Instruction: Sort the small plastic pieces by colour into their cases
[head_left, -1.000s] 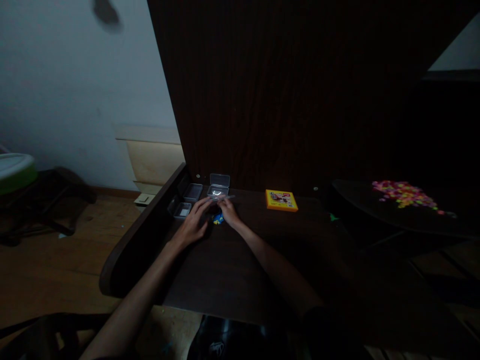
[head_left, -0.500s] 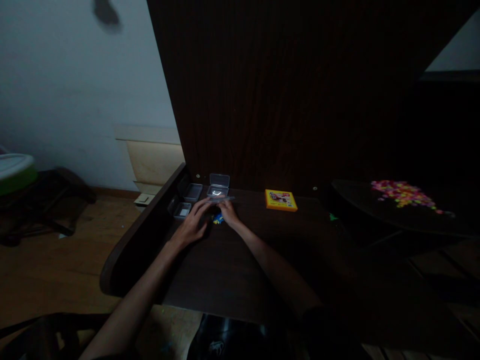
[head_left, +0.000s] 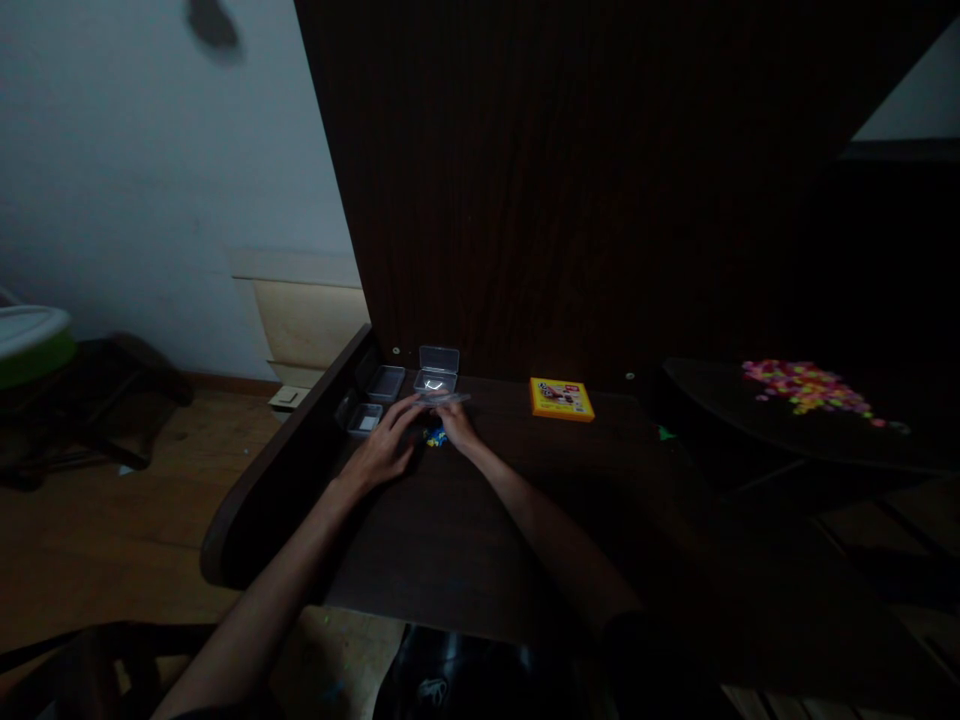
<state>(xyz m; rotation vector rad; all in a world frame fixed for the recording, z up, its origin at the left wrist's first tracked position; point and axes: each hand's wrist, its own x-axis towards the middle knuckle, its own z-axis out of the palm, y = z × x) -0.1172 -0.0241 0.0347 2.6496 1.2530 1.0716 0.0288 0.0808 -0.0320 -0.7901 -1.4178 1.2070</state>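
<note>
In the head view the light is dim. The left hand (head_left: 382, 452) lies palm down on the dark brown wooden tabletop (head_left: 450, 540). Its fingers are stretched forward and spread, and the fingertips reach a thin clear plastic piece (head_left: 450, 398) that lies flat just ahead of both hands. The right hand (head_left: 456, 426) rests close beside the left, with its fingers bent toward the same piece. In the gloom I cannot tell whether they pinch it or only touch it.

Between the two hands a small blue-and-yellow object (head_left: 435, 436) sits on the tabletop, right against the right hand.

Just behind the clear piece stands an open clear plastic box with a raised lid (head_left: 437, 373). To its left is a shallow clear plastic tray (head_left: 386, 384). Nearer the tabletop's left edge is a small clear plastic box with something pale inside (head_left: 365, 420).

To the right, well apart from the hands, lies a flat orange-yellow printed carton (head_left: 562, 399). Farther right, a heap of pink, yellow and orange small pieces (head_left: 806, 388) rests on a separate dark round table (head_left: 750, 430).

A tall dark wooden panel (head_left: 562, 180) rises behind the tabletop. A white wall (head_left: 150, 180) and a wooden floor (head_left: 112, 520) lie to the left.
</note>
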